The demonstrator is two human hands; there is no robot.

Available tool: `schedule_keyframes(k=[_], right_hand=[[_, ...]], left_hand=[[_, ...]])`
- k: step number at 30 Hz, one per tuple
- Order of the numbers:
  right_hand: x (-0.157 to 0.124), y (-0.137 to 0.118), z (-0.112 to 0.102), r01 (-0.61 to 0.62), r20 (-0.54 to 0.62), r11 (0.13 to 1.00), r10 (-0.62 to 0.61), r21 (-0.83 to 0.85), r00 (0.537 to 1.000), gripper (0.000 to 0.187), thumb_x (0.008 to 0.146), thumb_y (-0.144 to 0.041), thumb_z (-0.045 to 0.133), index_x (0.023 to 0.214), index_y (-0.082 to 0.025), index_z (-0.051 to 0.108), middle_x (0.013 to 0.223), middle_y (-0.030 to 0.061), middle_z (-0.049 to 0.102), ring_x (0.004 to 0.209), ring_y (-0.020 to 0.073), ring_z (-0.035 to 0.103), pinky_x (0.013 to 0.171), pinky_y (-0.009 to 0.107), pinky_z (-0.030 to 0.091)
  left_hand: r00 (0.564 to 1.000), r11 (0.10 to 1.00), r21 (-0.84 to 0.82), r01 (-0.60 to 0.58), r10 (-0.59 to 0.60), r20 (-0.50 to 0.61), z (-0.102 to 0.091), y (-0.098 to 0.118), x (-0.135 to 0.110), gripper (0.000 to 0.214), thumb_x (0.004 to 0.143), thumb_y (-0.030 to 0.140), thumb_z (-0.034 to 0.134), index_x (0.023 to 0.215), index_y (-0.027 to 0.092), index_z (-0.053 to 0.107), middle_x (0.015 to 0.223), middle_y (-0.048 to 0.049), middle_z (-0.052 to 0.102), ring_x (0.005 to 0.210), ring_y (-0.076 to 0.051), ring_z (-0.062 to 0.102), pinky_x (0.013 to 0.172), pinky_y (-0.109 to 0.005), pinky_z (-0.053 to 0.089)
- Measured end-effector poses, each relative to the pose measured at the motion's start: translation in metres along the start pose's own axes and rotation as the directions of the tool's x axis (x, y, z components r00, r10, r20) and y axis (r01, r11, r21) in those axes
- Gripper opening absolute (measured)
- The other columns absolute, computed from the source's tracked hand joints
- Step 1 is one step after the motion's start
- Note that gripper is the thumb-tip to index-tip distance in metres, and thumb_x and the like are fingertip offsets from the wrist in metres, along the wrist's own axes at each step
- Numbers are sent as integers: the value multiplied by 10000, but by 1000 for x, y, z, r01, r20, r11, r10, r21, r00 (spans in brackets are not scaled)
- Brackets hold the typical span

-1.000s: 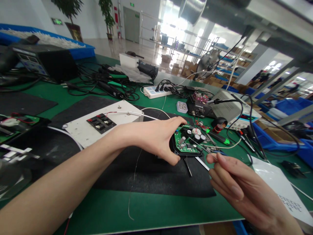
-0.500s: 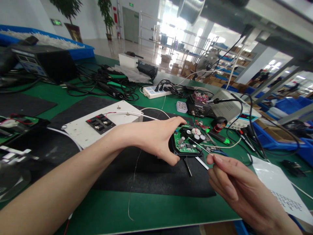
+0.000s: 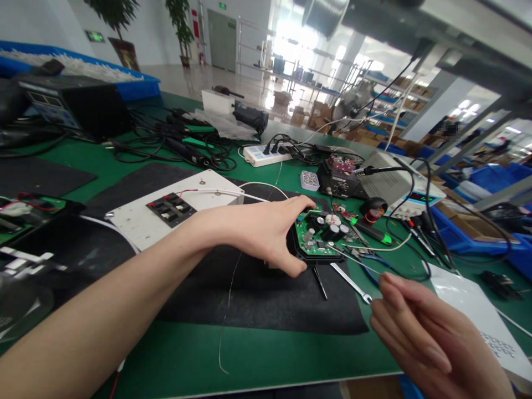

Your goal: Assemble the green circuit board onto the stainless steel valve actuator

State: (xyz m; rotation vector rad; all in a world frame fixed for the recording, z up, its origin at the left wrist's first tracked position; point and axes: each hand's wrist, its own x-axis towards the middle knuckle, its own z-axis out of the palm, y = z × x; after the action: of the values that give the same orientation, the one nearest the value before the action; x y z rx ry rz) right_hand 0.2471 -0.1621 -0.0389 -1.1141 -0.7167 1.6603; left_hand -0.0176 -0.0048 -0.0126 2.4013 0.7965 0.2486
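Observation:
My left hand [image 3: 276, 233] is wrapped around the left side of a black housing that holds a green circuit board [image 3: 318, 252] with several capacitors. The fingers hide that edge of the housing. My right hand [image 3: 419, 327], lower right of the board, pinches the end of a thin, pale, wire-like piece [image 3: 355, 260]. Its far end reaches over the board's front right area; whether it touches or is fixed there I cannot tell. Partly under the housing lie an open-end wrench [image 3: 353, 284] and a thin dark metal tool [image 3: 320, 284].
A white panel with black terminals [image 3: 171, 210] stands left on the black mat [image 3: 266, 316]. Behind the board are a small box of metal bits [image 3: 310, 180] and a power supply [image 3: 399, 183]. A green-and-black tool [image 3: 374, 233] and a white sheet [image 3: 461, 310] lie right.
My right hand has moved right and down with the wire-like piece, whose far end has shifted toward the board's front. More of the wrench now shows. My left hand keeps its grip.

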Motion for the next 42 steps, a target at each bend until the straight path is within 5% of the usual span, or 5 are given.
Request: schedule_keyframes(k=[6,14,23,35,42], right_hand=[[12,19,-53,303,-215,801,-465,-517,859,380,987,-575,786,794,-247,798,534,29,622,571,200,533,591,337,443],[57,50,-97,190,206,-94,-630,-977,749,403,1030,-630,677,1126,-263,813,935,92,796,815,325,730,782,442,525],[90,41,-19,462,259,244,-571,-853,779,1279,719,-708,969,1733,-272,324,1708,200,475,1476,458,568,1207,609,480],[124,58,19,525,162,202,-808,-827,566,944,789,-650,881,1522,-198,493,1436,182,597,1304,401,635,1127,568,542],[129,59,4,581,238,227,-753,-781,614,979,790,-575,898,1579,-222,439,1491,179,578,1393,418,604,1183,575,532]], left_hand=[[1000,999,19,29,-28,-14,-1,1,1,1049,759,556,865,1629,184,412,1639,-173,575,1352,-356,684,1043,-373,555],[994,969,231,87,-70,-83,-2,14,-7,1096,743,871,804,1545,191,493,1466,-191,710,1231,-447,736,963,-479,575],[991,971,202,128,-119,-58,-18,14,-15,936,850,867,737,1501,215,571,1335,-149,774,1157,-368,763,867,-376,556],[738,624,396,674,-582,-341,-92,-96,-79,310,879,535,707,955,246,789,981,-97,798,856,-283,691,805,-400,471],[719,675,257,692,-614,-324,-96,-98,-80,583,728,844,743,961,320,846,907,28,744,931,-258,559,918,-440,388]])
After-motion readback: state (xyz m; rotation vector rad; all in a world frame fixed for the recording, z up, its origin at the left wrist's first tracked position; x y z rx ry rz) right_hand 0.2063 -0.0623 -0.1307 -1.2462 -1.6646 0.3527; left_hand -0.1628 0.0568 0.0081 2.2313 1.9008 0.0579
